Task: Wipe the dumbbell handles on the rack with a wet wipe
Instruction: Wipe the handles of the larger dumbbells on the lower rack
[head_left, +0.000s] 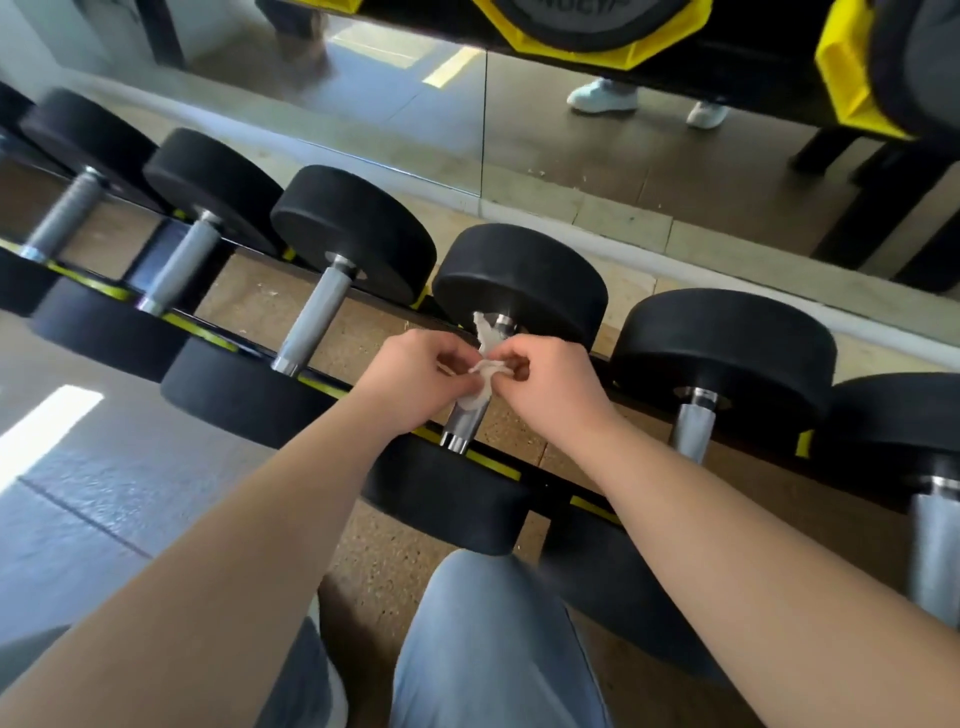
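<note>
1. Speckled tan rubber flooring (363, 332) runs beneath the equipment. Grey floor tiles (104, 493) lie at the near left, with a bright patch of light on them.
2. Mirror panelling (395, 104) lines the far wall. It reflects a pair of white shoes (602, 96) and yellow-and-black equipment at the far right.
3. A low black rack with yellow strips (545, 483) crosses the scene from far left to near right. It carries a row of black round-headed dumbbells, each lying across the rails with one head far and one head near.
4. The middle dumbbell (519, 283) sits at the centre of the row. Its grey metal handle (465, 423) shows only at the near end, just above the near collar.
5. A white wet wipe (485, 366) is bunched over the middle and far part of that handle. One twisted end reaches the far collar and a lower fold lies against the metal.
6. The left hand (410, 371) has its fingers curled, with thumb and fingertips pinching the left side of the wipe.
7. The right hand (553, 384) is likewise curled and pinches the right side of the wipe. The two hands nearly meet above the handle.
8. The neighbouring handle to the left (311, 322) and the neighbouring handle to the right (693, 431) stand apart from both hands.
9. A knee in light blue denim (483, 623) sits at near centre, just in front of the middle dumbbell's near head.
</note>
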